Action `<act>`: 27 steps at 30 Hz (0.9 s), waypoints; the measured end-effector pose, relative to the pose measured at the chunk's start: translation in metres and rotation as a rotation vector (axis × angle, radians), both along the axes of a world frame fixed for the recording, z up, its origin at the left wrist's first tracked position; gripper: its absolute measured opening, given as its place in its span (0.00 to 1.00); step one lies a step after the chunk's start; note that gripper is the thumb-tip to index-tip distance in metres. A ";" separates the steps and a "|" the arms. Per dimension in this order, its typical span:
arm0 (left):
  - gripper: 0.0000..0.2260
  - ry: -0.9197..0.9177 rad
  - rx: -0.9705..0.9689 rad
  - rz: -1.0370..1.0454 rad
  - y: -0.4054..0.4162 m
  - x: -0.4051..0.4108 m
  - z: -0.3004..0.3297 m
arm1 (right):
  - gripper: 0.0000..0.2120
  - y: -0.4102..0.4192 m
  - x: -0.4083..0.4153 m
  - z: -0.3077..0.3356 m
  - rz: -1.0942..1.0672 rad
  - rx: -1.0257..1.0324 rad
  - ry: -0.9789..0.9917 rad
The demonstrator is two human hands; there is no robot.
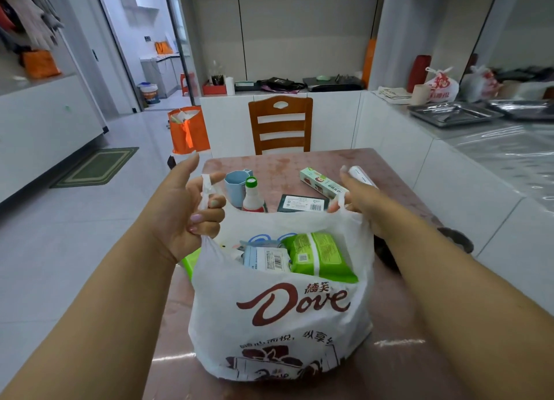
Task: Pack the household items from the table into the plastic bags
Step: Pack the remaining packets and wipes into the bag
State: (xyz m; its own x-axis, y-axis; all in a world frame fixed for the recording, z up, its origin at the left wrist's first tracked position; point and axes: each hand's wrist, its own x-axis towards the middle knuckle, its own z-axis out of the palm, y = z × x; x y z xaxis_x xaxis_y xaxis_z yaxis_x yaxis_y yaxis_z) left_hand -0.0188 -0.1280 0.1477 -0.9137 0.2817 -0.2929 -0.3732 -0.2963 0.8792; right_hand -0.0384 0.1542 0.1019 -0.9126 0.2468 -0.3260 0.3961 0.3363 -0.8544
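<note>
A white plastic bag (278,315) with a brown Dove logo stands on the table's near part. My left hand (192,213) grips its left handle with curled fingers. My right hand (356,198) holds the right handle, pulling the mouth wide. Inside lie a green wipes pack (317,255) and a pale blue pack (265,258). Behind the bag on the table (374,159) are a blue cup (235,186), a green-capped bottle (253,195), a dark flat packet (302,203), a long green-and-white box (320,182) and a white tube-like item (361,174).
A wooden chair (280,123) stands at the table's far side. An orange bag (187,132) sits on the floor to the left. White counters run along the right with metal trays (455,114). A green object (190,263) peeks out left of the bag.
</note>
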 end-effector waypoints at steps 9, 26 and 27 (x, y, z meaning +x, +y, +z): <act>0.23 0.018 -0.067 -0.011 0.011 -0.002 -0.002 | 0.41 -0.018 -0.003 0.007 0.013 0.487 0.036; 0.22 0.034 -0.077 -0.004 0.014 -0.002 0.006 | 0.37 -0.001 0.027 0.048 -0.032 -0.410 0.251; 0.22 0.033 -0.083 -0.002 0.014 -0.002 0.007 | 0.37 -0.001 0.028 0.049 -0.053 -0.347 0.244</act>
State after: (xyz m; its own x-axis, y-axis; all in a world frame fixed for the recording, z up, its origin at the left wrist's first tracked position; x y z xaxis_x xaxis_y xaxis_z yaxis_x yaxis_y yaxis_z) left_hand -0.0208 -0.1135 0.1546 -0.9228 0.2592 -0.2850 -0.3440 -0.2210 0.9126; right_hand -0.0102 0.1534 0.1504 -0.9624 0.2089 -0.1736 0.1770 -0.0027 -0.9842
